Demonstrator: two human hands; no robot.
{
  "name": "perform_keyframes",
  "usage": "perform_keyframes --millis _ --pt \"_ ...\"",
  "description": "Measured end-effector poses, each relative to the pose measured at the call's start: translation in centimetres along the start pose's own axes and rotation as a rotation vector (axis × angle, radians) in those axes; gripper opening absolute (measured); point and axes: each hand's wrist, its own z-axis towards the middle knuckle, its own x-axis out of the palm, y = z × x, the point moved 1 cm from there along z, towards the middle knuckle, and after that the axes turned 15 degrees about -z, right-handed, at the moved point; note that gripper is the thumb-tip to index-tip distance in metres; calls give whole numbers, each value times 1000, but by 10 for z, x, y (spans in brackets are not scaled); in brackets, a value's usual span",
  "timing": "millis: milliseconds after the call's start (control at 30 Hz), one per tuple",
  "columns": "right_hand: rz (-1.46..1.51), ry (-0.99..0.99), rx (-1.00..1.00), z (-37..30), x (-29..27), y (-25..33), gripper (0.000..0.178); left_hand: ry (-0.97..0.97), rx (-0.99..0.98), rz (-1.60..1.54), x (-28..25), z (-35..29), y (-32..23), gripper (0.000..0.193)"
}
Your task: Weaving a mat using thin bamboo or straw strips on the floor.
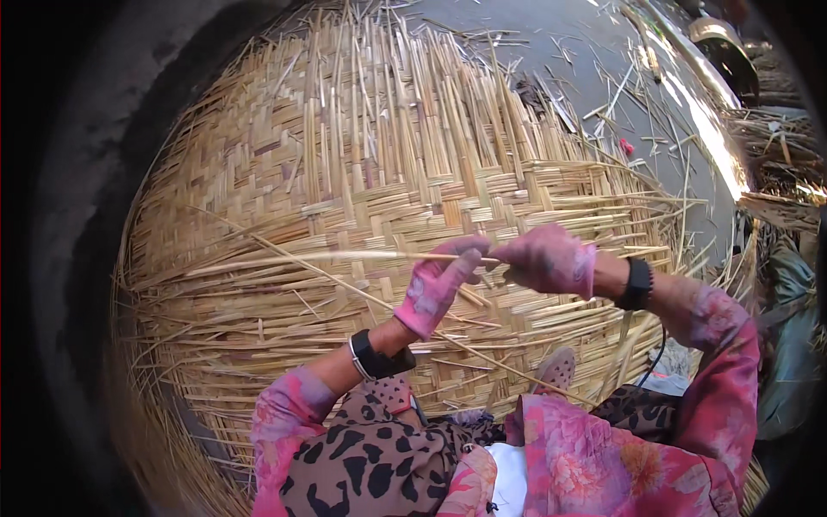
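Note:
Both my hands wear pink gloves and meet above a large woven reed mat [284,146]. A pale reed strip [345,255] runs out to the left from between the fingers of my left hand [439,284], which is closed on it. Close beside it, my right hand [547,260] is closed at the strip's right end; its fingertips are partly hidden. Another long thin reed [345,283] lies slantwise across the mat, passing under my left wrist. Loose reed ends stick up along the mat's far side.
Reed scraps [616,95] litter the grey floor at the far right, near a small pink scrap [626,146]. Bundled stalks [780,142] and a dark green cloth or sheet [784,336] stand at the right edge. My shoe [556,370] rests on the near mat.

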Motion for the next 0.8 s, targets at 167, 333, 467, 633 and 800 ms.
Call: perform_keyframes --millis 167,333,467,633,800 --pt "880 326 464 -6 31 -16 31 -243 160 -234 -74 2 -53 20" --pt "782 265 631 -13 44 -59 19 -638 626 -410 -254 -30 -144 22" --pt "70 -315 348 16 39 -90 11 -596 716 -601 -305 -57 -161 28" --pt "-389 -77 256 55 57 -54 9 -358 182 -464 -183 -4 -89 19" --pt "195 -162 236 62 67 -19 12 -470 62 -324 -138 7 -20 27"
